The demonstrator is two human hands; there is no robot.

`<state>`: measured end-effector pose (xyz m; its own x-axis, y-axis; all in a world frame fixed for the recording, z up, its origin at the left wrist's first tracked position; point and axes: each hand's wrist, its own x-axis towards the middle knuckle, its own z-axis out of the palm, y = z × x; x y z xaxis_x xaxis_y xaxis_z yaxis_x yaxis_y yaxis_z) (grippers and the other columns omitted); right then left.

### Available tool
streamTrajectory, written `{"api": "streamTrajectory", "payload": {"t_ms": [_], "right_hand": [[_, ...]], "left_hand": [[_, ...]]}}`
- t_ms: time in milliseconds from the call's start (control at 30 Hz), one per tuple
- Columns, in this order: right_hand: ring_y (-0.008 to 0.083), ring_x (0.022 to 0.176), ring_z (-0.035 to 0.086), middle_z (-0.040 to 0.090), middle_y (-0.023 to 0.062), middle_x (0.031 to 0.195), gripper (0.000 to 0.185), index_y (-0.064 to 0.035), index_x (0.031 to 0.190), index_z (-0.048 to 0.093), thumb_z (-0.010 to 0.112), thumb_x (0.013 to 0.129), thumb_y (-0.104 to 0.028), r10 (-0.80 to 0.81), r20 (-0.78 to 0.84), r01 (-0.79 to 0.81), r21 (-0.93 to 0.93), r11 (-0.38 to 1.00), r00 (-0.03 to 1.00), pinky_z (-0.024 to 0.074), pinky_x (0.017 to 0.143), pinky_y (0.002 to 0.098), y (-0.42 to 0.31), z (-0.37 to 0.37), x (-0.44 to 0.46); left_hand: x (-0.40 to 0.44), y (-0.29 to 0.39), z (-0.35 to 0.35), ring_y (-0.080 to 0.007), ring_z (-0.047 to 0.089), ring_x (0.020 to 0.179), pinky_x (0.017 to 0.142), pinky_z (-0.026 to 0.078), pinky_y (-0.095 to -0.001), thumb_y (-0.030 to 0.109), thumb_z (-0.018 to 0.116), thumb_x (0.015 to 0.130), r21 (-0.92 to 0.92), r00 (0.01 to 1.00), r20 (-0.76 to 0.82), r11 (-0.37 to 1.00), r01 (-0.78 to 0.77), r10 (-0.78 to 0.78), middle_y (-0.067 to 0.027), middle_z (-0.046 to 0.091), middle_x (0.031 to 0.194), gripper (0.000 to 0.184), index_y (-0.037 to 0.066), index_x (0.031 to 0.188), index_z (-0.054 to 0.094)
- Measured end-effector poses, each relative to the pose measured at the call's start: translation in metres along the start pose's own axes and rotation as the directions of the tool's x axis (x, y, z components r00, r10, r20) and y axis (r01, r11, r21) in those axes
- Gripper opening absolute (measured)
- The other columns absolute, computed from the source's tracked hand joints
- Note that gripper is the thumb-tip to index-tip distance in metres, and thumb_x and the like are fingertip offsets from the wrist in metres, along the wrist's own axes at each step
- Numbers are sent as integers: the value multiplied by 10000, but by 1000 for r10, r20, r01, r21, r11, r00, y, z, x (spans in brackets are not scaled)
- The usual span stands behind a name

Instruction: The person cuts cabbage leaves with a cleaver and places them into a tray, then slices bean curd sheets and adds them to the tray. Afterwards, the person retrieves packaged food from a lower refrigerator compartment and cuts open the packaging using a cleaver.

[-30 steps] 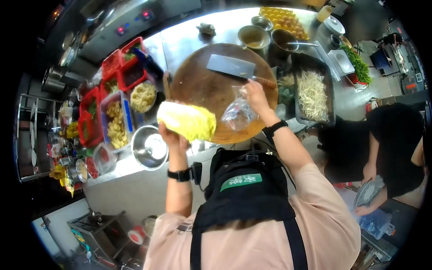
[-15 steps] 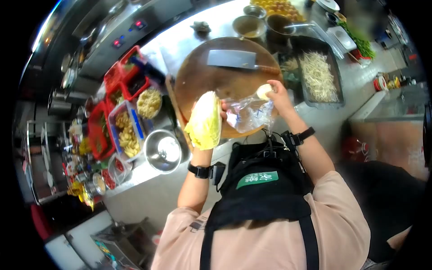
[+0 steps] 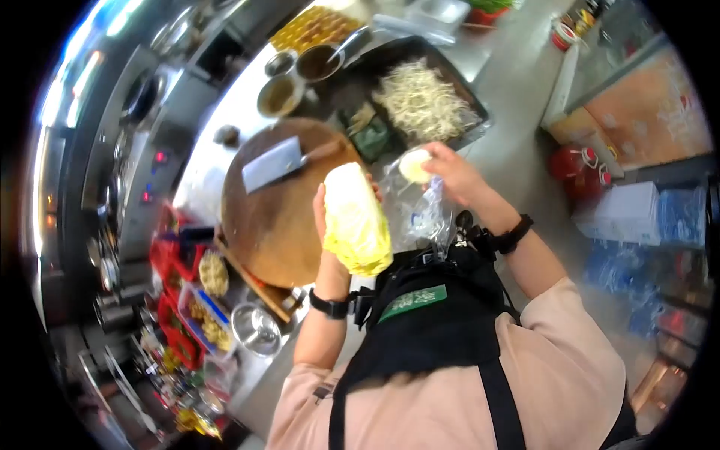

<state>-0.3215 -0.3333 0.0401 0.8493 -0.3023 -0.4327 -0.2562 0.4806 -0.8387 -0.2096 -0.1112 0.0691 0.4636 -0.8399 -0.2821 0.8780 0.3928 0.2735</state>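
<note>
i count one left hand, one right hand, two wristbands; one cabbage, one pale round piece, one plastic bag; one cleaver, one round board; three bowls grouped beyond it; one black tray, sprouts uncountable; one egg tray; red containers too blurred to count.

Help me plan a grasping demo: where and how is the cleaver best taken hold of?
By its handle, probably, coming from the person's right: the cleaver lies flat on the round board, handle pointing right, broad blade to the left. Fingers should wrap the slim handle from above.
</note>
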Motion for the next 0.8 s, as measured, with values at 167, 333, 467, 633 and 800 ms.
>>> {"api": "streamTrajectory", "payload": {"t_ms": [167, 333, 467, 633, 800], "right_hand": [[166, 1021, 592, 599, 72, 1135, 300, -76, 1285, 492, 514, 997, -156, -92, -24, 92, 33, 995, 996, 520, 828, 327, -28, -110, -28], [133, 1020, 558, 606, 55, 1106, 316, -44, 1309, 497, 483, 1022, -176, -332, -212, 357, 92, 929, 919, 457, 909, 288, -57, -265, -46], [109, 960, 554, 603, 47, 1041, 294, -44, 1299, 511, 464, 1026, -143, -253, -415, 281, 7, 960, 874, 454, 883, 261, -95, -354, -83], [127, 1022, 536, 576, 45, 1096, 316, -49, 1283, 523, 498, 969, -65, -572, -462, 283, -554, 783, 678, 448, 895, 266, -121, -438, -57], [139, 934, 576, 581, 45, 1116, 368, -62, 1278, 521, 474, 918, -3, -447, -416, 255, -440, 861, 792, 486, 840, 268, -214, -501, -19]], "left_hand": [[115, -113, 67, -291, 661, 976, 901, 534, -412, 468, 462, 955, 201, 976, -203, 979, -31, 73, -152, 670, 1117, 534, 21, 1221, 585], [265, -265, 122, -220, 603, 1003, 849, 523, -348, 300, 451, 1014, 611, 983, -174, 789, 64, 55, -127, 565, 1153, 402, 41, 1319, 412], [326, -341, 177, -193, 551, 1085, 919, 471, -316, 305, 410, 1052, 820, 999, -43, 571, 45, -16, -140, 545, 1225, 446, 40, 1404, 341], [396, -388, 204, -217, 533, 1138, 935, 482, -358, 297, 544, 1003, 758, 955, -149, 591, 277, -256, -141, 513, 1272, 545, 52, 1426, 302], [485, -375, 203, -322, 640, 1052, 925, 546, -472, 293, 629, 919, 328, 876, -43, 821, 467, -481, -196, 549, 1279, 597, 24, 1394, 386]]}}
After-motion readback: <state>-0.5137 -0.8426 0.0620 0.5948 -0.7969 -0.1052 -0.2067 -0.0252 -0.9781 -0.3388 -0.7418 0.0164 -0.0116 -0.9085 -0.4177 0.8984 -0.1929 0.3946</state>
